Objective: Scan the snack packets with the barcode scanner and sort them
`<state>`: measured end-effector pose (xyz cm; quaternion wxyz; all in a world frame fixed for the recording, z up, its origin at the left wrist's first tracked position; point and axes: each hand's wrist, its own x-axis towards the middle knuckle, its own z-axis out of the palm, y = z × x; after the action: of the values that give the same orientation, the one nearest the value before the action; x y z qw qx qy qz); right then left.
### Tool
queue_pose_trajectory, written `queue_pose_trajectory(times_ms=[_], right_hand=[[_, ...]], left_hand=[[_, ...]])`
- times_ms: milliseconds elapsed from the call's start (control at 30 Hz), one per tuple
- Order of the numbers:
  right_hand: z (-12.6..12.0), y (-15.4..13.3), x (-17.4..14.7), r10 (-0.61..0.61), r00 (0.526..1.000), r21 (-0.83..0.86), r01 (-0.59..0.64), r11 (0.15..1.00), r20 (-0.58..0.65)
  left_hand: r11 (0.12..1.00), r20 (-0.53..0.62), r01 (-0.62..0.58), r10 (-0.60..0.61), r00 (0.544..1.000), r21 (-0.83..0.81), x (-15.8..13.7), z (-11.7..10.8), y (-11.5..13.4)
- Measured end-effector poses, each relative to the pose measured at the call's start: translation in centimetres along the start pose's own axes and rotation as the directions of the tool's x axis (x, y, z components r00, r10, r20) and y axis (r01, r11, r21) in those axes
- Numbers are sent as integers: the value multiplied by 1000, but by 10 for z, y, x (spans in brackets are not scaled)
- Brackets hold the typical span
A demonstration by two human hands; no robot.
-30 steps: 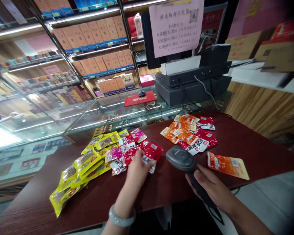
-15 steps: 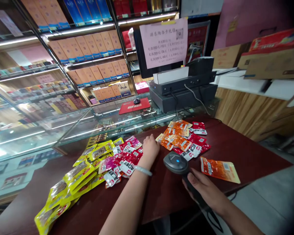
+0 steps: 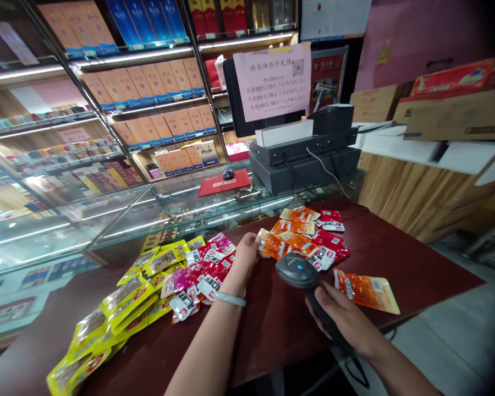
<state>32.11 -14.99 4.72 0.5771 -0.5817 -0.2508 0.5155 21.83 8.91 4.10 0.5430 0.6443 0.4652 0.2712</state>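
Observation:
My left hand point(image 3: 247, 254), with a pale bangle at the wrist, pinches the left end of an orange snack packet point(image 3: 275, 246). That packet lies at the near left of a pile of orange packets point(image 3: 299, 223) and red-and-white packets point(image 3: 326, 254). A dark grey barcode scanner point(image 3: 297, 270) is in my right hand point(image 3: 346, 316), its head over the table toward the pile. Beside the right hand, a single orange packet point(image 3: 367, 290) lies apart. Left of my left forearm are red and pink packets point(image 3: 206, 269) and a long heap of yellow packets point(image 3: 126, 300).
The dark red table point(image 3: 272, 330) meets a glass display counter point(image 3: 148, 214). On the counter stand a cash drawer point(image 3: 305, 168), a monitor with a pink sign point(image 3: 274, 82) and a mouse point(image 3: 228, 174) on a red pad. Cardboard boxes point(image 3: 457, 118) sit at right; the scanner's cable hangs below.
My left hand has closed on the orange packet's end, and the packet's left edge has lifted slightly. The scanner stays in my right hand. The view has shifted a little.

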Motion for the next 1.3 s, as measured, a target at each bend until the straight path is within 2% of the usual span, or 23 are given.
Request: queue_pose_trajectory(times_ms=[100,200,300,400,467,533,600,667,700,733,767,867,933,1000,1067,1133,1300], right_hand=[[8,-5,4,-28,997,-6,28,1000,66],[15,-9,7,-46,985,-17,50,999,168],[19,-9,9,-48,975,-38,57,998,216],[20,-5,9,-55,965,-47,69,996,258],[18,-2,7,-61,964,-36,73,997,261],[13,-1,5,-62,973,-12,66,998,222],[5,-1,2,-49,983,14,47,999,177],[-5,-1,-1,-45,991,31,42,999,126],[-10,-2,-1,-52,994,31,50,998,99],[-15,-2,-2,-61,995,27,59,998,76],[-20,-2,-2,-64,996,19,63,998,56],[-31,-3,-3,-42,999,5,42,999,-8],[-34,-4,-5,-41,997,7,41,999,-60],[-36,-3,-7,-52,994,6,53,999,-97],[-36,-3,-9,-50,992,2,51,999,-115],[-37,-1,-10,-61,990,-4,61,998,-124],[-40,0,-12,-78,989,-11,77,997,-128]], left_hand=[[984,23,-15,20,1000,-178,-20,-9,-1],[977,-5,-39,38,999,-209,-32,-15,-6],[988,-71,-49,39,997,-144,-36,-16,-13],[996,-85,-31,24,996,-81,-36,-26,-19],[1000,-118,-29,29,993,0,-39,-45,-19],[983,-225,-20,61,972,180,-45,-73,-16],[888,-396,27,178,901,459,-50,-100,-10],[753,-549,81,397,736,653,-54,-113,-1],[702,-560,91,475,679,706,-55,-111,4],[672,-536,67,523,662,738,-56,-103,9],[659,-479,10,536,695,752,-55,-89,13],[685,-157,-214,436,886,697,-48,-27,19],[688,7,-228,308,951,689,-40,15,19],[644,61,-202,234,970,738,-31,47,17],[593,31,-150,205,978,791,-22,67,17],[577,-35,-82,189,981,813,-14,78,18],[672,-132,5,138,982,741,2,89,22]])
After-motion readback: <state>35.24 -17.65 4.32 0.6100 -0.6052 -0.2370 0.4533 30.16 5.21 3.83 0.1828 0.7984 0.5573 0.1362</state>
